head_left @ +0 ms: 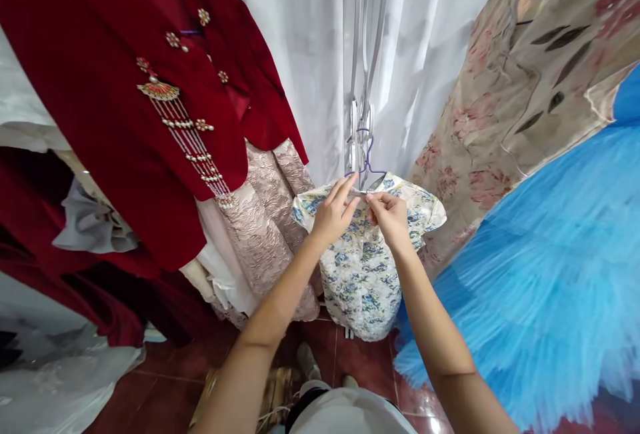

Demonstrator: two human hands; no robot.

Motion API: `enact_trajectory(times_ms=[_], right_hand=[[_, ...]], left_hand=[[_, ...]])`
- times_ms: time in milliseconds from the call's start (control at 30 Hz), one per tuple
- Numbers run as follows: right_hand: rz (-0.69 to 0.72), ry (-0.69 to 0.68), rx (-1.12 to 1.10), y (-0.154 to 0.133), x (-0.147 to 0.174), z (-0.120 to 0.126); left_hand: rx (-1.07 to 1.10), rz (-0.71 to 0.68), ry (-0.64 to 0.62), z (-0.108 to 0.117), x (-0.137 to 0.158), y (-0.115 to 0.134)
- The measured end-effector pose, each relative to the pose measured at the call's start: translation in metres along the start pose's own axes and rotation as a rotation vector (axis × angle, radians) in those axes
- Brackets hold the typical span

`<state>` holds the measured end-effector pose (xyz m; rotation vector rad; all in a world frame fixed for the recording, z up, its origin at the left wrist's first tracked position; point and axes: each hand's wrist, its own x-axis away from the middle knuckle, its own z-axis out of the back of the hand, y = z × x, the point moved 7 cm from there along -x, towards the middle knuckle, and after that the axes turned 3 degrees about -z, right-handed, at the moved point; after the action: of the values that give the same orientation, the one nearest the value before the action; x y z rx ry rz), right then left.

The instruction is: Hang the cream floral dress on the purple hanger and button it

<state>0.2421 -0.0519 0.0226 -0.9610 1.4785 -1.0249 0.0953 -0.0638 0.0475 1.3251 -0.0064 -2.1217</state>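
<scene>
A small cream dress [363, 281] with blue flowers hangs in front of me on a purple hanger [371, 147]. My right hand [387, 215] pinches the neckline at its front. On the other side of the neck opening, my left hand [337, 211] lies against the collar with its fingers stretched out, nearly meeting the right hand. Above the dress, the hanger is hooked among white hangers or straps [354, 131]. My fingers partly cover the neckline.
A dark red jacket [165, 107] with beaded brooches hangs at left, above pink brocade fabric [275, 221]. To the right are a beige floral dress [465, 127] and a blue tulle skirt [540, 247]. White curtains [305, 54] hang behind; red tiles [360, 361] cover the floor.
</scene>
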Motion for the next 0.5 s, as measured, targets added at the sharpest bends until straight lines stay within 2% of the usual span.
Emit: enact_trajectory(times_ms=[67,133,300,400,500], right_hand=[[0.023,-0.007,0.043,0.000,-0.002,0.000],[0.038,-0.012,0.082,0.004,-0.004,-0.002],[0.032,0.015,0.108,0.030,-0.009,-0.011],[-0.016,-0.035,0.179,0.058,-0.005,-0.021],[-0.080,-0.107,0.208,0.086,0.010,-0.031]], left_hand=[[-0.068,-0.097,-0.130,-0.004,-0.024,-0.002],[-0.123,-0.157,-0.178,-0.007,-0.033,-0.003],[-0.178,-0.145,-0.124,0.005,-0.043,-0.014],[-0.185,-0.082,-0.006,0.037,-0.058,-0.035],[-0.202,0.020,0.101,0.084,-0.065,-0.078]])
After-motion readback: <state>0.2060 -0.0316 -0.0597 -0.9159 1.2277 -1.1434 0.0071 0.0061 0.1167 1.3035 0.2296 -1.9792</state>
